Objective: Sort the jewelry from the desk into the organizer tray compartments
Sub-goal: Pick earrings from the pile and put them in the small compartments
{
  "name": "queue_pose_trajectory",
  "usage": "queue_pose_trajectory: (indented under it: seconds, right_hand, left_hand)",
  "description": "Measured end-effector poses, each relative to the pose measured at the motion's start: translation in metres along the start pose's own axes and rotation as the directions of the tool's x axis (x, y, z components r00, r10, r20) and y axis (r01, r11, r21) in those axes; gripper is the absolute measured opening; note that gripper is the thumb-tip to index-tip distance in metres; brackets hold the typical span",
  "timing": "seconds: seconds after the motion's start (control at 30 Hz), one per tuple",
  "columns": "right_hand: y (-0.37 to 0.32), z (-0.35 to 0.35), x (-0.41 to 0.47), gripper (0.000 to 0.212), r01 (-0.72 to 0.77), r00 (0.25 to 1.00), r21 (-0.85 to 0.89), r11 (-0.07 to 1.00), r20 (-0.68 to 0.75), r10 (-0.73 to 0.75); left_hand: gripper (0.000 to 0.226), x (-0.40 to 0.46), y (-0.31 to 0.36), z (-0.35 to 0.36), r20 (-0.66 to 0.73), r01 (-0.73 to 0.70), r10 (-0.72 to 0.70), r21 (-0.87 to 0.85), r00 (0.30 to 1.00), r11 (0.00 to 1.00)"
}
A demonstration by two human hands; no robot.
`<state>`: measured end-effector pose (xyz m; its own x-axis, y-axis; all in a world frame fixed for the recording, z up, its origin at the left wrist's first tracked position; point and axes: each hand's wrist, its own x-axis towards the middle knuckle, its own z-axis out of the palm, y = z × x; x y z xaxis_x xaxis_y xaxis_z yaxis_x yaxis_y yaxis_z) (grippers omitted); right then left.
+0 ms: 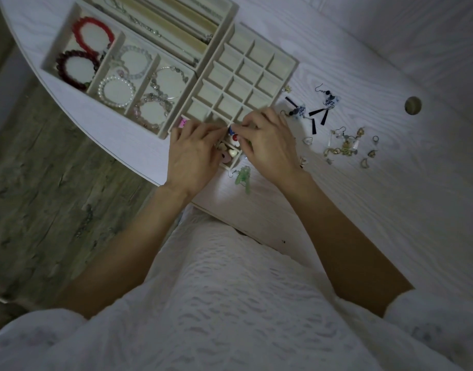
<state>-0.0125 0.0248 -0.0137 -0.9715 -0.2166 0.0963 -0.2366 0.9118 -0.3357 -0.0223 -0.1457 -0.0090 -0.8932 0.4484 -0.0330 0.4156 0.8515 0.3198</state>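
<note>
Both hands, left hand (193, 152) and right hand (267, 145), pinch small pieces over the grid tray (246, 76).

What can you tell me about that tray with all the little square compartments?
The grid tray is a pale beige, fabric-lined organizer split into many small square compartments, three across. It lies flat on the white desk, set against the bracelet tray and the necklace tray. Most compartments look empty; the nearest ones hold small red, white and pink pieces. The left hand and right hand meet over its near end, hiding part of it.
</note>
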Motion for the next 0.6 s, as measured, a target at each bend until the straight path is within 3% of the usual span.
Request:
queue_pose_trajectory:
  seconds: [0.27,0.4,0.6]
  right_hand:
    - [0.002,-0.003,-0.006,0.032,-0.022,1.0,0.06,0.998,0.016,0.021]
    - [0.007,-0.004,-0.019,0.023,-0.046,0.998,0.081,0.996,-0.048,0.05]
    - [0.004,-0.003,-0.022,0.021,-0.058,0.998,0.038,0.998,0.015,0.057]
  left_hand:
    - [0.038,-0.002,0.001,0.003,0.011,0.011,-0.011,0.004,1.0,1.0]
    - [0.04,-0.006,0.004,0.004,0.011,-0.011,0.011,0.006,1.0,1.0]
    - [0.041,-0.008,0.006,0.006,0.019,-0.023,0.023,0.019,1.0,1.0]
